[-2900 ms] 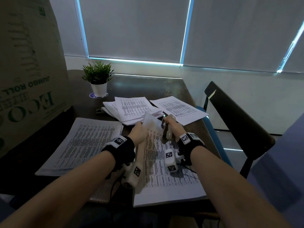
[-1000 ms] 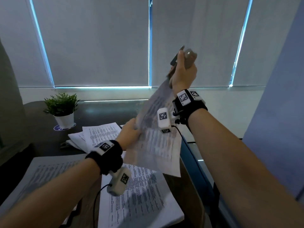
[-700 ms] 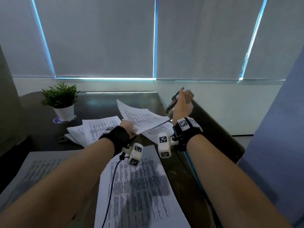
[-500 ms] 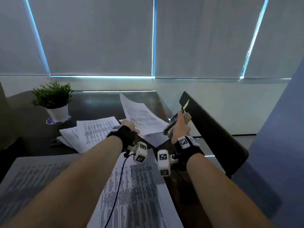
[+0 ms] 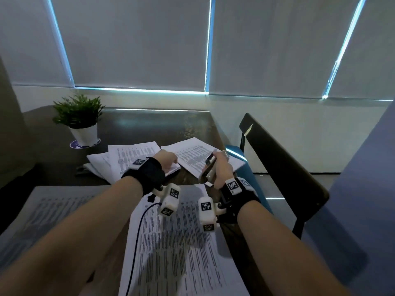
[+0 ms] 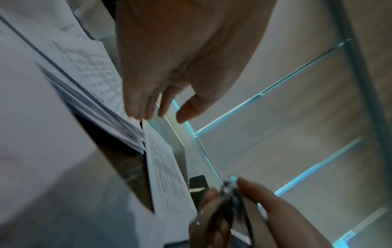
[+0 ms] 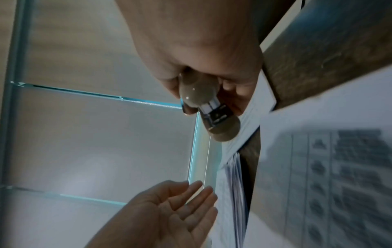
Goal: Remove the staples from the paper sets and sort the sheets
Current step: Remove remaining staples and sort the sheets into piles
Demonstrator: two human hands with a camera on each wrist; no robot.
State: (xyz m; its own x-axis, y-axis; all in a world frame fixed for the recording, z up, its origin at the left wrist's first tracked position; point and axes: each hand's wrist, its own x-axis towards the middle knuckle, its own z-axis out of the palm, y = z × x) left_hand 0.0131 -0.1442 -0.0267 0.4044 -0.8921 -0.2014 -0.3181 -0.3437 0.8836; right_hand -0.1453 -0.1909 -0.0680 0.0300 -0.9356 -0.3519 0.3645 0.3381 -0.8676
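— While both forearms reach forward over the near sheet [image 5: 177,248], where is each hand?

— Left hand [image 5: 165,160] is over the middle pile of sheets [image 5: 128,159], near its right edge. The palm faces down and the fingers [image 6: 146,107] are almost straight, only relaxed. This grip is loose and holds nothing. If the fingertips touch the paper, I cannot tell.

— And the right one?

— Right hand [image 5: 220,169] is just to the right of the left one, a little nearer, with the wrist turned so the thumb side is up. Its grip is closed around a staple remover [image 5: 210,167]. The tool points up and away, and its metal end [image 7: 214,114] comes out past the fingers.

— Where are the papers now?

— They lie in several places on the dark surface [image 5: 149,127]. One printed sheet [image 5: 196,159] lies far right, partly under the right hand. The middle pile is left of it. The near sheet lies under the wrists, and one more stack [image 5: 42,212] lies at near left.

— Anything else there?

— A small plant in a white pot [image 5: 82,127] stands at far left, and a dark chair [image 5: 280,167] is to the right of the surface. Closed blinds [image 5: 139,43] cover the windows behind.
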